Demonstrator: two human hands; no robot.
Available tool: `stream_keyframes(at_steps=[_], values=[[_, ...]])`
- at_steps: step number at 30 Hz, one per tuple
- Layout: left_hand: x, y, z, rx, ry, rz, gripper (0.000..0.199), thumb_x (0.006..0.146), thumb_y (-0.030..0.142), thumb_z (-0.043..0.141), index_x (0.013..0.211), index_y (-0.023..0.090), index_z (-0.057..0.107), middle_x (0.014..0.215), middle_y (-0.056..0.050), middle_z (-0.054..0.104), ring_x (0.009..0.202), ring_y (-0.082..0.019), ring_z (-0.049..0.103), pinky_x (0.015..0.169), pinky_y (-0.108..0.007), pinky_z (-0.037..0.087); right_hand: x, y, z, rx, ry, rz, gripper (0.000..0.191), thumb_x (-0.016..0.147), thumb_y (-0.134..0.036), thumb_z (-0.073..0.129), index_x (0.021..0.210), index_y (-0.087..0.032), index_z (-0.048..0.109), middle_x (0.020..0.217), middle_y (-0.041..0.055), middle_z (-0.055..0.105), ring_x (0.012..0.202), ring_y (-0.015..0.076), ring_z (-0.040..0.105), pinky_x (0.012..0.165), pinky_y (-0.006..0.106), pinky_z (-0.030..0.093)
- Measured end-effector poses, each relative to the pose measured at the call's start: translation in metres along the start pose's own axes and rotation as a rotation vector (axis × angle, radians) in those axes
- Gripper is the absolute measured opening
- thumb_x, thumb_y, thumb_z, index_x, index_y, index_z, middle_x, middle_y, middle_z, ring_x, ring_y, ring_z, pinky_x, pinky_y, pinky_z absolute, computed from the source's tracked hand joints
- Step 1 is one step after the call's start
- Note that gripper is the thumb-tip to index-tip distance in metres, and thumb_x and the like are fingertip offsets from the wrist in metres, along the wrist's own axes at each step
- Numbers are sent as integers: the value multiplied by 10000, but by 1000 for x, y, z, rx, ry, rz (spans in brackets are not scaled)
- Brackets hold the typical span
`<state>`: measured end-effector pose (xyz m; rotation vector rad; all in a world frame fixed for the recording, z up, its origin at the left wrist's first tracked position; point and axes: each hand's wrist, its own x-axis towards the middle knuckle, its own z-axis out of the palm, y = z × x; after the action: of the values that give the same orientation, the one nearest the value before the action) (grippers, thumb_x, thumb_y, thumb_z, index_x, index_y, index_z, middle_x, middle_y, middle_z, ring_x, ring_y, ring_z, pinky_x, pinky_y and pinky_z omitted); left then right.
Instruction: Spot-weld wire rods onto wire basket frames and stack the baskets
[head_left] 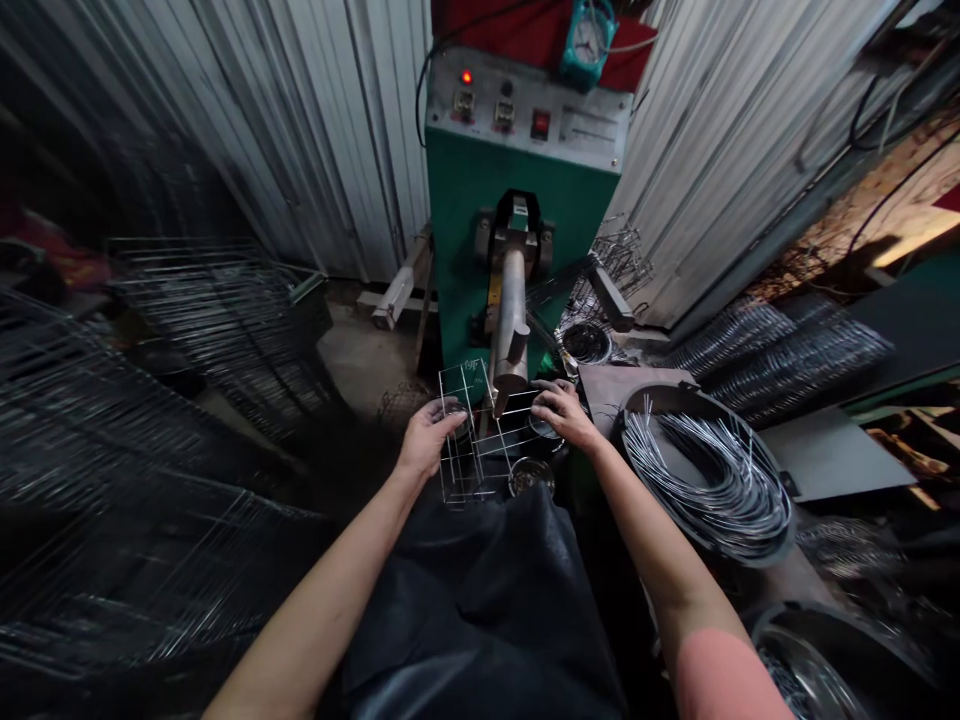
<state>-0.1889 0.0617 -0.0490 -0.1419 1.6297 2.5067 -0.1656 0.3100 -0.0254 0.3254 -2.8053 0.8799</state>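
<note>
Our left hand [431, 437] and right hand [562, 412] are apart, both gripping a wire rack [471, 440] between them. A green welding machine [514, 200] stands ahead, a wire coil [705, 475] lies right, and tin walls [300, 130] rise behind.

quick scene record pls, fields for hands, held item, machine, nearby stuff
left hand: grips rectangular silver wire basket frame
right hand: on frame's far side, beside grey metal electrode arm
machine: green spot-welding machine, small red light lit
nearby: coiled silver wire in round black tray
background: stacked wire racks, corrugated metal wall
</note>
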Motion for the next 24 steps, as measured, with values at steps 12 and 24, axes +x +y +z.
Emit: stream_keyframes(at_steps=[12, 24], values=[[11, -8, -6, -5, -45, -46, 392, 462, 241, 796, 807, 125, 651, 653, 12, 600, 508, -52, 452, 493, -192, 332, 2, 0, 1, 10, -18, 20, 168, 834, -350, 556, 775, -219, 643, 1039, 49, 623, 1048, 254, 399, 946, 433, 292], [-14, -9, -4, 22, -88, -36, 405, 460, 259, 796, 812, 128, 643, 627, 9, 599, 519, -63, 472, 497, -192, 338, -24, -6, -4, 61, -24, 75, 178, 811, -365, 585, 744, -213, 649, 982, 61, 615, 1056, 249, 418, 939, 435, 313]])
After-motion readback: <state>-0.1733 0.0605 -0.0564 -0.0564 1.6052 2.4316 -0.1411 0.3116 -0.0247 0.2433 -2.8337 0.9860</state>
